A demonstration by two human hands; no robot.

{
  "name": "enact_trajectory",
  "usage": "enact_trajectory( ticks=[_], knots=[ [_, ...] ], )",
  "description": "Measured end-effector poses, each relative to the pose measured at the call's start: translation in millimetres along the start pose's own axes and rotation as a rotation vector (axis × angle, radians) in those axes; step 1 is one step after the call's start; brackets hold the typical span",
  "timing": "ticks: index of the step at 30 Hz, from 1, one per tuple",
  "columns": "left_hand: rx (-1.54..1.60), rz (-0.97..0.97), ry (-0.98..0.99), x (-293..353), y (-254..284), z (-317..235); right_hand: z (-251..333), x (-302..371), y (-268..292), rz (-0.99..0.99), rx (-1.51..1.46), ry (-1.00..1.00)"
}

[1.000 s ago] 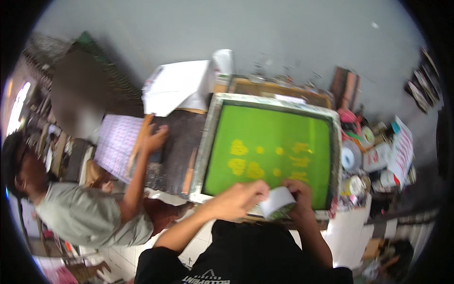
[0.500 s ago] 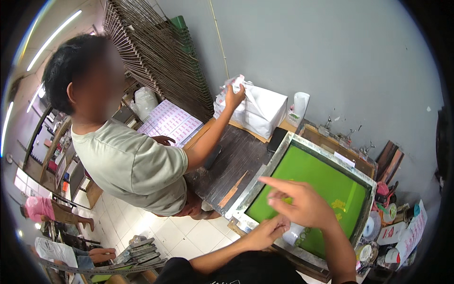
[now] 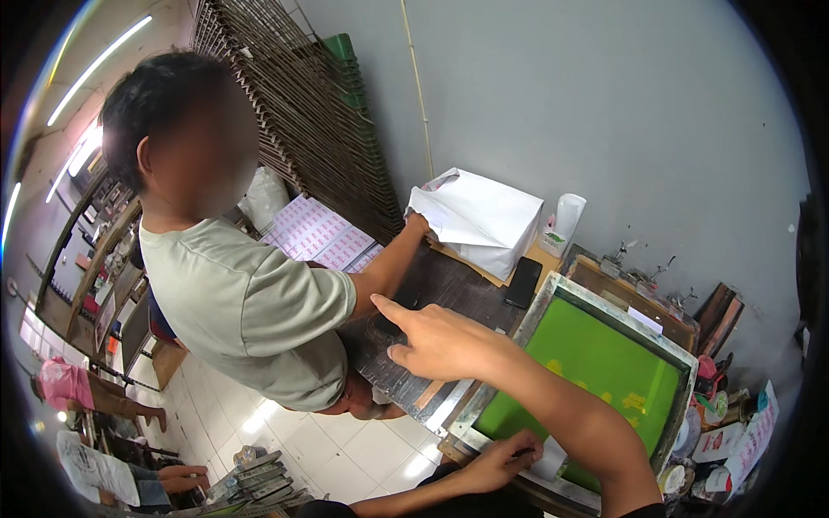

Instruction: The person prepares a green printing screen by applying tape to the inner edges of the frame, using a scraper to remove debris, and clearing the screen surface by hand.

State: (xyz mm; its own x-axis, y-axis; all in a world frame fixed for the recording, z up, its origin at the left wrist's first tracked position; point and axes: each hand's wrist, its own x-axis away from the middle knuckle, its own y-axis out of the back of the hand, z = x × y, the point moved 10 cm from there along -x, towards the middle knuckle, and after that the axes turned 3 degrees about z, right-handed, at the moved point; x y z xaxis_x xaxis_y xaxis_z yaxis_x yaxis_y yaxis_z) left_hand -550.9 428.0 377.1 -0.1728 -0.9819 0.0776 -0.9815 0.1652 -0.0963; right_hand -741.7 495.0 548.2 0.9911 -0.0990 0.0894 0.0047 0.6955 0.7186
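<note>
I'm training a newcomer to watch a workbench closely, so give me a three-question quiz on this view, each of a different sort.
1. Multiple choice: the right hand is
A) closed in a fist
B) pointing with its index finger
C) lying flat, palm down

2. True or false: the black phone lies between the white wrapped bundle and the framed green screen.

3. Short answer: what colour are the marks on the screen's green surface?

Key:
1. B
2. True
3. Yellow
</note>
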Motion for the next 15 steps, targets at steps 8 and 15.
enact_trajectory(
  ticks=[8, 15],
  knots=[
    [0.292, 0.049, -0.069, -13, 11, 31, -2, -60, 5, 0.02, -0.016, -0.066],
    [0.337, 0.132, -0.103, -20, 20, 36, -4, -78, 17, -0.043, -0.059, -0.004]
  ],
)
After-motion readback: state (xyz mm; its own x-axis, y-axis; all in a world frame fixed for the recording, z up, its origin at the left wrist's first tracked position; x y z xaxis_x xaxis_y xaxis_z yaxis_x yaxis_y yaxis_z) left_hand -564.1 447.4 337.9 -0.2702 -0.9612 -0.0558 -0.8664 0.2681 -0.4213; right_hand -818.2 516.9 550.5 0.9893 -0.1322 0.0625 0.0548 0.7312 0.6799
